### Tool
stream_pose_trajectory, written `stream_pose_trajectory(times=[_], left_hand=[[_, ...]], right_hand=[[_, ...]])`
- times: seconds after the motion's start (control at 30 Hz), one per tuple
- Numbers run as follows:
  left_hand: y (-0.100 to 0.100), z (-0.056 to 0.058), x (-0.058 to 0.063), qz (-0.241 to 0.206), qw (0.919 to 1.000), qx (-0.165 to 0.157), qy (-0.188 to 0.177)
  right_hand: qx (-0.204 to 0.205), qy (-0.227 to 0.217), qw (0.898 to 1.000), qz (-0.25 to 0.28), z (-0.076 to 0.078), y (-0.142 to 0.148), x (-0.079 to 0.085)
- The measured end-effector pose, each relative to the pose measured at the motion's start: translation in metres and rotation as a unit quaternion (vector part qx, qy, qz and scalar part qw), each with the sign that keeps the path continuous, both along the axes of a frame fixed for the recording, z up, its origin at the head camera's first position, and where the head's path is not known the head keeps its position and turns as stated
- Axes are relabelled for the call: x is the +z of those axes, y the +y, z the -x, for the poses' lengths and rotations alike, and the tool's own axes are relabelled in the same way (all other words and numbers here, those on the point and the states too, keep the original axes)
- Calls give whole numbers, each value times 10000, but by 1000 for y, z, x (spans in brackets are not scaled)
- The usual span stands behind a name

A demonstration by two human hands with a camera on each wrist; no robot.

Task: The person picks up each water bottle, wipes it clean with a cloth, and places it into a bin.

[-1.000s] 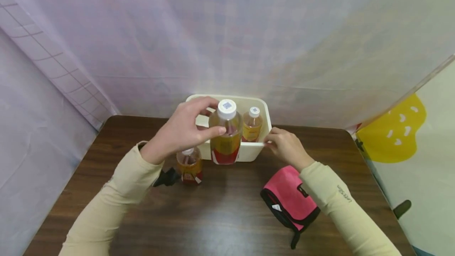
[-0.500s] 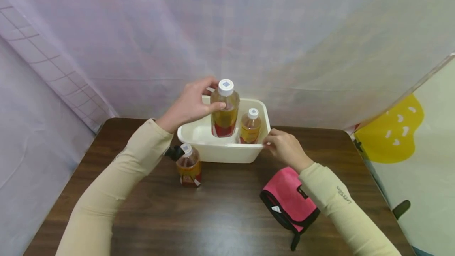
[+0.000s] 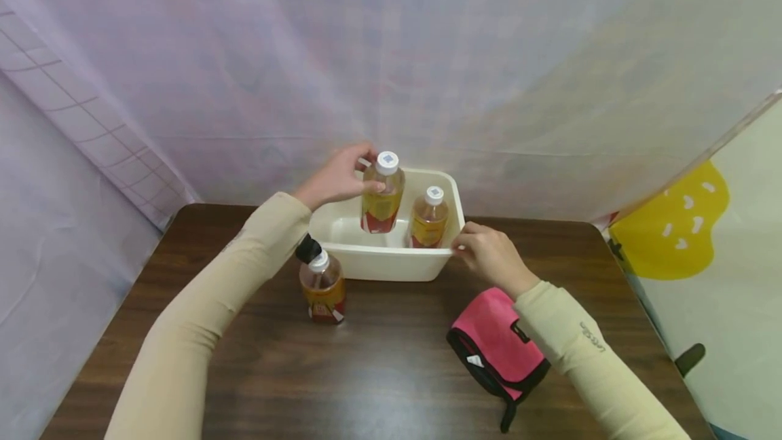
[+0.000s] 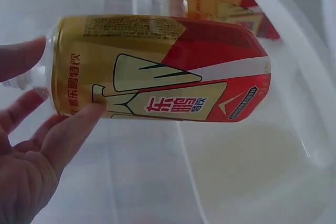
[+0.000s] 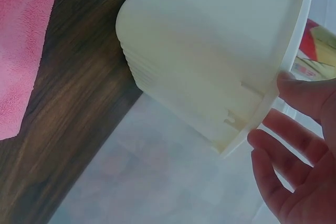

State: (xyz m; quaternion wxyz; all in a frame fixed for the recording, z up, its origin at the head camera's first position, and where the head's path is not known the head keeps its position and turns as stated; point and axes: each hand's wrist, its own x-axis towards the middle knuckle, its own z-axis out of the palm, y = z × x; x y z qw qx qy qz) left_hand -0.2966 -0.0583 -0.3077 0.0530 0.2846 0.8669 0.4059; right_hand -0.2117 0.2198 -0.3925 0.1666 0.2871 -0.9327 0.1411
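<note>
My left hand (image 3: 339,178) grips a drink bottle (image 3: 380,209) near its neck, thumb on the side facing me. That bottle has a white cap and a gold-and-red label (image 4: 157,66). In the head view it is over the left part of a white plastic bin (image 3: 387,265); whether its base touches the floor of the bin is unclear. A matching bottle (image 3: 429,224) stands inside at the right. Outside, by the front left corner, a third bottle (image 3: 324,294) is upright on the table. My right hand (image 3: 491,254) pinches the bin's rim (image 5: 286,59) at the right.
A pink fabric pouch (image 3: 497,335) with black trim lies on the dark wooden table (image 3: 366,386), close to my right forearm. Pale curtain (image 3: 391,73) hangs behind the bin. A black device (image 3: 308,248) on my left wrist overlaps the third bottle's cap in the head view.
My left hand has carried the bottle from in front of the bin's front wall, back over the bin, then lower. My right hand has stayed on the rim.
</note>
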Motion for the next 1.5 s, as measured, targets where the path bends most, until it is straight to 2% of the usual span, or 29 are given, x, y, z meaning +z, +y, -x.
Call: stream_pose_trajectory(times=[0.3, 0.57, 0.73, 0.93, 1.17, 1.33, 1.5], left_hand=[[3, 19, -9, 298, 9986, -421, -141], [6, 30, -17, 469, 9951, -770, -406], [8, 34, -21, 680, 9921, -840, -632], [10, 36, -27, 888, 9869, -1052, -840], [7, 33, -34, 815, 9841, -1232, -983], [7, 30, -42, 813, 9820, -1216, -1195], [9, 30, -49, 713, 9824, -1219, -1223]], right_hand=[[-42, -2, 10000, -15, -5, 2, 0], [-49, 63, 10000, 18, -10, 3, 1], [-68, 69, 9999, 38, -15, 4, 3], [-56, 60, 9999, 89, -18, 3, 3], [29, 187, 9998, 112, -19, 0, 1], [26, 147, 9998, 114, -21, -2, 2], [5, 113, 9999, 68, -23, -3, 2]])
